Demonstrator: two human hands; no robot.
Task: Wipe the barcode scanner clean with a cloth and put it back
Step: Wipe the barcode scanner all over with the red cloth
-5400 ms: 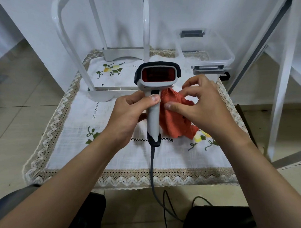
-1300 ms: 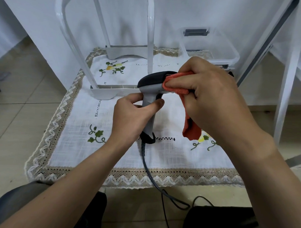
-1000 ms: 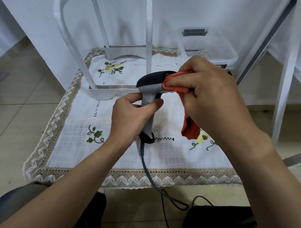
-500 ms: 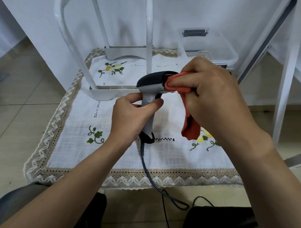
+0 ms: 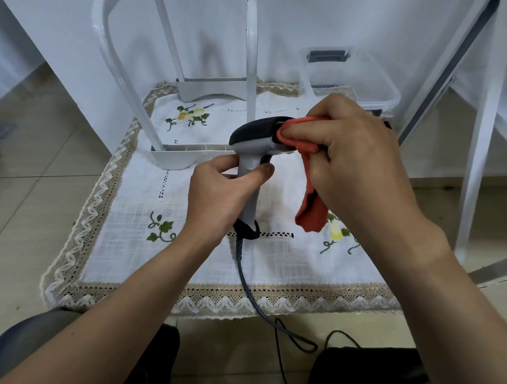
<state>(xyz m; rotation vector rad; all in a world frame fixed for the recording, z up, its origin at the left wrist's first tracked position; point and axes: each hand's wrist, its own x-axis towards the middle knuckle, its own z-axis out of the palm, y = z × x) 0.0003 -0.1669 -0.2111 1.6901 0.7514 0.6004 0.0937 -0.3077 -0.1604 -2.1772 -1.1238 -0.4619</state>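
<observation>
The barcode scanner [image 5: 252,140] is grey with a black top and a black foot, and it is held upright above the embroidered cloth-covered table [image 5: 137,205]. My left hand [image 5: 217,196] grips its grey handle. My right hand [image 5: 354,163] pinches an orange-red cloth [image 5: 309,211] and presses it against the front of the scanner head, which faces right. The scan window is hidden by the cloth. One end of the cloth hangs down below my fingers. A grey cable [image 5: 251,292] runs from the scanner's foot over the table's front edge.
A white plastic stand [image 5: 178,157] with tall curved bars sits at the back left of the table. A clear plastic box [image 5: 362,78] with a dark latch stands at the back right. White furniture legs [image 5: 477,159] rise on the right. Tiled floor lies to the left.
Since 5.4 s ago the scanner head turned from facing me to facing right, and my right hand brought the cloth onto it. Over the last second the cloth shifted slightly across the head.
</observation>
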